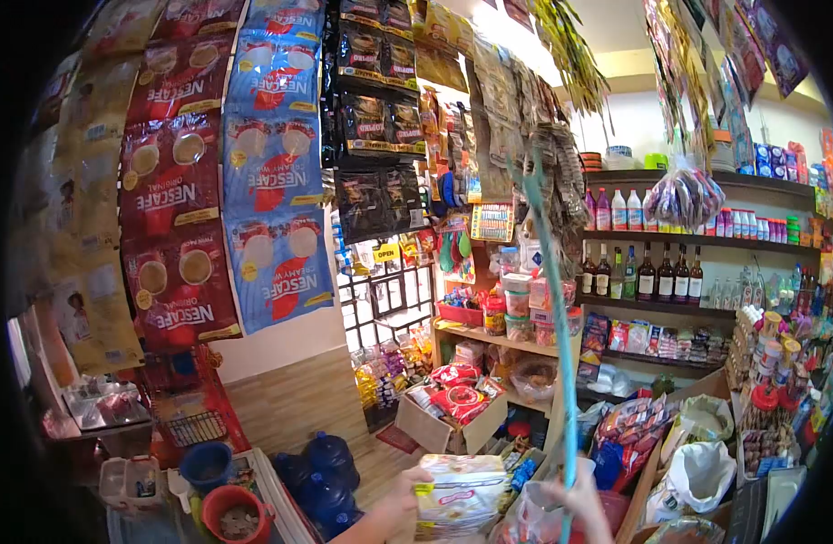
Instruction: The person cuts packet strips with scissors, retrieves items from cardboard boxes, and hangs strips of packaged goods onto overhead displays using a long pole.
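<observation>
At the bottom centre, my left hand (400, 497) grips the left edge of a white packaged bundle (460, 494) with red and yellow print. To the right of the bundle, my right hand (579, 497) is raised beside a clear plastic bag (532, 512). A long teal strip (561, 344) runs up from my right hand past the shelves; its upper part is blurred. The fingers of my right hand are blurred, and whether they close on the strip or the bag is unclear.
Coffee sachet strips (276, 172) hang at upper left. An open carton (453, 408) of red packs stands behind the bundle. Blue water jugs (321, 480) and a red bucket (237, 515) are at lower left. Shelves of bottles (661, 272) and a white sack (702, 476) are on the right.
</observation>
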`<state>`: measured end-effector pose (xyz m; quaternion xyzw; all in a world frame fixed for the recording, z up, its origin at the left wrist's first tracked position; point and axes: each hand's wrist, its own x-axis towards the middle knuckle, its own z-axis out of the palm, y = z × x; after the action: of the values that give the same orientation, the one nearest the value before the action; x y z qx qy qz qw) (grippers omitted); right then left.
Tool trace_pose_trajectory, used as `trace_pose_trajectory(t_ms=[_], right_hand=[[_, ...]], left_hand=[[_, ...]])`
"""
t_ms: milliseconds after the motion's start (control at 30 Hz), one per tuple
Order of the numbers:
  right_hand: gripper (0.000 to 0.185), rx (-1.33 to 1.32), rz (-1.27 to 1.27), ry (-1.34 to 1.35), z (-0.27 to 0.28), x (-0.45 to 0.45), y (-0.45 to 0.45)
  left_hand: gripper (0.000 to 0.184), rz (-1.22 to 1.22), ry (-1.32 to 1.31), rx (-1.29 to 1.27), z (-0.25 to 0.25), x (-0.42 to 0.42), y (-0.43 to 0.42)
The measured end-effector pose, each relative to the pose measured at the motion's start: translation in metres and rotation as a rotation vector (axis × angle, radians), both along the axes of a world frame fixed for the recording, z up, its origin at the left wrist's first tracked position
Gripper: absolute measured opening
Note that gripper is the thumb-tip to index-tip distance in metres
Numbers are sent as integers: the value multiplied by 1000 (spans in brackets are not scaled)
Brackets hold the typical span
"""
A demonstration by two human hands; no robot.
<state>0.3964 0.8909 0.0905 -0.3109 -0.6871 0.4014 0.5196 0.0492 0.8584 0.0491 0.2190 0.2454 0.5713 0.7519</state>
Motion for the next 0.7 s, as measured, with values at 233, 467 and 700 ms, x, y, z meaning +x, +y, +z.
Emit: trace_pose_trajectory(t_ms=[233,467,700], right_hand=[[45,-50,-13,485,78,-54,5],[54,-101,25,471,52,-105,11],[61,124,-38,335,112,-145,29]], left_hand=[[62,56,165,196,16,-10,-33],[65,120,176,206,33,-46,-62],[67,128,234,249,50,-64,-102]])
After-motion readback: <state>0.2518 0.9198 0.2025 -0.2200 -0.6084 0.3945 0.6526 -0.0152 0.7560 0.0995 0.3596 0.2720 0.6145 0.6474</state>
